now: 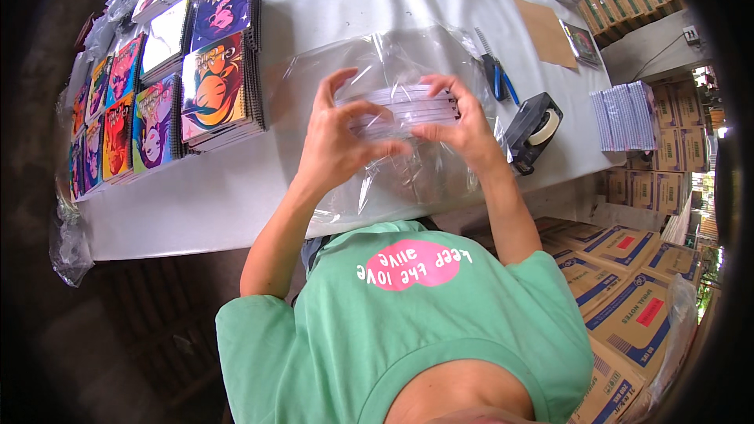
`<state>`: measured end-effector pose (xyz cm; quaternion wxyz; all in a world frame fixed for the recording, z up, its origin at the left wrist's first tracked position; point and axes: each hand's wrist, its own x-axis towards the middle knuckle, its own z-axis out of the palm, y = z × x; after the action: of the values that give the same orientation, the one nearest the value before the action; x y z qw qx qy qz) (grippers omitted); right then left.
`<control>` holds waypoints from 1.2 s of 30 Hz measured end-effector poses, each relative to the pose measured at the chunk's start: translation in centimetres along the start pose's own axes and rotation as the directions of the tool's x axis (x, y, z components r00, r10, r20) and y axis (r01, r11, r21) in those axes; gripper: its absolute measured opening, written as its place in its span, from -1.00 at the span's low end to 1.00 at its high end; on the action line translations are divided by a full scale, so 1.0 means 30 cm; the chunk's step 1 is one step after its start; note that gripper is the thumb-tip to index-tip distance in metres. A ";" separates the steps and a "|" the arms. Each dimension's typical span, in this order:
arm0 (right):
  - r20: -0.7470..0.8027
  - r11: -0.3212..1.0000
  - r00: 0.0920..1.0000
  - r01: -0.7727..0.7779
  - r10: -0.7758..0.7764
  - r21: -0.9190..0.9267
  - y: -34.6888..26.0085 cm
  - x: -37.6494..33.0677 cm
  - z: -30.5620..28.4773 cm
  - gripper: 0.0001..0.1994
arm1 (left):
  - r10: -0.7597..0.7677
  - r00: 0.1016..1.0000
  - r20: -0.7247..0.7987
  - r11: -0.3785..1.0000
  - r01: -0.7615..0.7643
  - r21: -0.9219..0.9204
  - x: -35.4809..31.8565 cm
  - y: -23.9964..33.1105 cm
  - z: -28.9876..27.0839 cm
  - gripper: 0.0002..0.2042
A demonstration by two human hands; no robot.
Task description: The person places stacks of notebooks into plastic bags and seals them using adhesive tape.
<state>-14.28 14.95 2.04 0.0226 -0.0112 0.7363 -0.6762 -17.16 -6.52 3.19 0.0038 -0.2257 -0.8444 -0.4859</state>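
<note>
a small stack of notebooks [400,104] with clear covers is held up above the near edge of the white table [236,196], just in front of the person. it is pinched from both sides, so that the books are kept square and do not slide apart. the left hand [334,141] is closed on the left end of the stack, with the thumb in front and the fingers curled over the top. the right hand [463,122] is closed on the right end in the same way.

a clear plastic bag [377,63] is spread flat on the table under and behind the stack, and part of it is bunched below the hands. it looks as if it is kept close so the stack can be wrapped.

many bright notebooks [212,86] with wire spines are set in neat piles along the left edge of the table, easy to reach. a black tape dispenser [534,129] is placed near the right edge, and blue-handled scissors [503,78] lie just behind it. a brown card [546,31] lies toward the far right corner. cardboard boxes [628,306] are stacked on the floor to the right of the table.
</note>
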 end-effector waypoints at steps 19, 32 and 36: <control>0.213 0.984 0.968 -0.107 0.136 -0.139 -0.045 0.163 -0.060 -0.82 | 0.078 0.961 0.266 0.788 0.104 -0.607 0.339 -0.036 -0.089 -0.85; 0.442 -0.020 0.737 0.504 -0.511 -0.863 -0.110 0.050 0.037 -0.88 | 0.454 0.879 0.147 0.818 -0.476 0.322 0.094 -0.077 -0.006 -0.25; 0.374 -0.181 0.806 0.327 -0.458 -0.927 -0.100 -0.047 0.104 -0.83 | 0.397 0.882 0.251 0.882 -0.443 0.160 0.019 0.069 -0.031 -0.46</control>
<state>-12.76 11.64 4.79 -0.2357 -0.2182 0.9437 0.0797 -17.07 -6.20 5.49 0.0439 -0.4528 -0.8174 -0.3534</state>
